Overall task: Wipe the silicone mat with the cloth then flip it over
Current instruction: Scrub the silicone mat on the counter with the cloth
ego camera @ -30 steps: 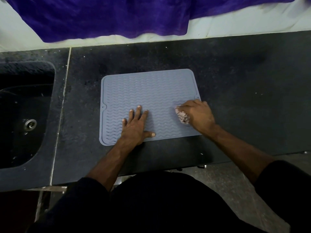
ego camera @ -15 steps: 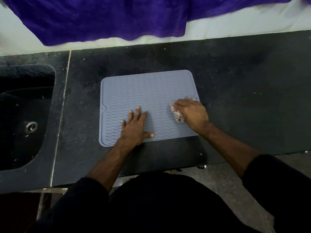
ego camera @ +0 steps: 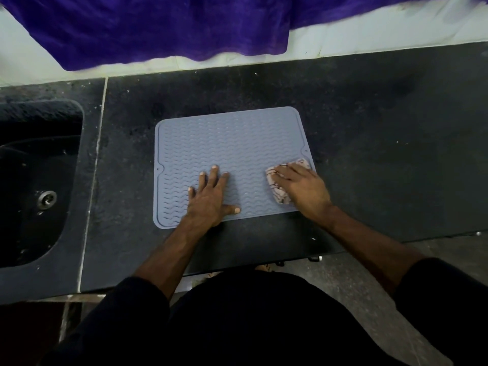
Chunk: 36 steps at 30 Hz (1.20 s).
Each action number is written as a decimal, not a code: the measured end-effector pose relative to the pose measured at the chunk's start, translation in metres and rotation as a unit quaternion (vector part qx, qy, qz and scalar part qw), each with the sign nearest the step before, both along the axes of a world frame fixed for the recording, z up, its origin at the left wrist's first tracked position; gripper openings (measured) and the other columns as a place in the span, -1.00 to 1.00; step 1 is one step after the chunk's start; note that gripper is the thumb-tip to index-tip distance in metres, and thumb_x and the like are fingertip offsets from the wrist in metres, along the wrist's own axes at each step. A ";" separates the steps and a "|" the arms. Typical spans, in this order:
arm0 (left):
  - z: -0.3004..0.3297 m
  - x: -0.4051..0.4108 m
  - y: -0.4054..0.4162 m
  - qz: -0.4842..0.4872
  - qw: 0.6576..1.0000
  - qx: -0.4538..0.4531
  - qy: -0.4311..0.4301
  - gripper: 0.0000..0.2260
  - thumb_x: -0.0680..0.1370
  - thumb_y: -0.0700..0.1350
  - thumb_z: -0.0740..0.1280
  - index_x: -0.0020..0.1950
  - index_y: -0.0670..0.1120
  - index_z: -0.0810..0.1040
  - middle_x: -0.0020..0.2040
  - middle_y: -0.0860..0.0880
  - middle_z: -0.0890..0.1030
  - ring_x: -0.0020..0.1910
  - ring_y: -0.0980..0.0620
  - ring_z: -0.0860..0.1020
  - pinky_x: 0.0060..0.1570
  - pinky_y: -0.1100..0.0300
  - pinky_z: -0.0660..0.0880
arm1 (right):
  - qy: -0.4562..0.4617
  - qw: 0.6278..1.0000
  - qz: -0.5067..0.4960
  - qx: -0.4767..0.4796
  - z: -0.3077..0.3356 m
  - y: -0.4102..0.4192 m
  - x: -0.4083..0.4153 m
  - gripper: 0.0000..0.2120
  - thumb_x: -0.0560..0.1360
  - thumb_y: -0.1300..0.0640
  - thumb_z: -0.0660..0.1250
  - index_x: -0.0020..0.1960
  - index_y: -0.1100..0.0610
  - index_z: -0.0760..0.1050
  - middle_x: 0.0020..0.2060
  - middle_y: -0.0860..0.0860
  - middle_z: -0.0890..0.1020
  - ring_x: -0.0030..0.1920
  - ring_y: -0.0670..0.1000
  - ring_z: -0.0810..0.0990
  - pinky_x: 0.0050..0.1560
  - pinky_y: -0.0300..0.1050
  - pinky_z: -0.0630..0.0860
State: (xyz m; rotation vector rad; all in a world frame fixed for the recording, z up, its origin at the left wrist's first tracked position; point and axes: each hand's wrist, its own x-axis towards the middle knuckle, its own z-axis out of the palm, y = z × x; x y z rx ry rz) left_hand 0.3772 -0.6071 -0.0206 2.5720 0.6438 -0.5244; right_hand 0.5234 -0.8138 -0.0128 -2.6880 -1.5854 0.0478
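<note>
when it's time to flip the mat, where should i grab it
Probably the far right corner of the silicone mat: it lies flat, thin and floppy, and that corner is bare. Come from the right, pinch the rim and peel it over, after lifting the left hand pressing it down.

Silicone mat (ego camera: 232, 143) flat on desk (ego camera: 383, 143), near desk's middle. Left hand (ego camera: 208, 199) flat on mat's near-centre part, wrist crossing near edge. Right hand (ego camera: 303, 191) on cloth (ego camera: 277, 191) at mat's near right corner; cloth between palm and mat. Sink (ego camera: 39, 180) set in desk, well left of mat; drain (ego camera: 47, 198) in sink floor. Draped fabric (ego camera: 158, 27) behind desk, along far wall.
</note>
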 end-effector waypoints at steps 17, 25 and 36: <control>-0.004 -0.002 0.000 0.002 1.000 0.005 -0.004 -0.11 0.47 0.20 0.37 0.59 0.08 -0.14 0.58 0.00 -0.28 0.55 -0.13 -0.24 0.47 -0.27 -0.12 | 0.009 0.999 0.009 0.042 0.004 -0.017 -0.001 -0.46 0.12 0.33 0.60 0.09 0.14 0.64 0.08 0.11 0.66 0.04 0.19 0.65 0.05 0.11 0.56; -0.003 0.001 0.001 -0.001 1.000 0.008 0.013 -0.10 0.47 0.21 0.37 0.58 0.08 -0.18 0.57 0.00 -0.30 0.54 -0.13 -0.27 0.47 -0.28 -0.12 | 0.039 0.998 -0.027 0.034 0.018 -0.003 -0.006 -0.41 0.13 0.34 0.59 0.15 0.17 0.60 0.11 0.13 0.65 0.08 0.21 0.62 0.11 0.12 0.53; -0.005 -0.001 0.001 0.000 1.000 0.008 0.002 -0.12 0.48 0.22 0.35 0.58 0.08 -0.16 0.57 0.02 -0.29 0.55 -0.11 -0.25 0.47 -0.26 -0.12 | 0.023 0.998 0.008 0.050 0.006 -0.021 -0.007 -0.54 0.15 0.28 0.59 0.04 0.11 0.66 0.03 0.06 0.68 0.01 0.13 0.66 0.06 0.01 0.56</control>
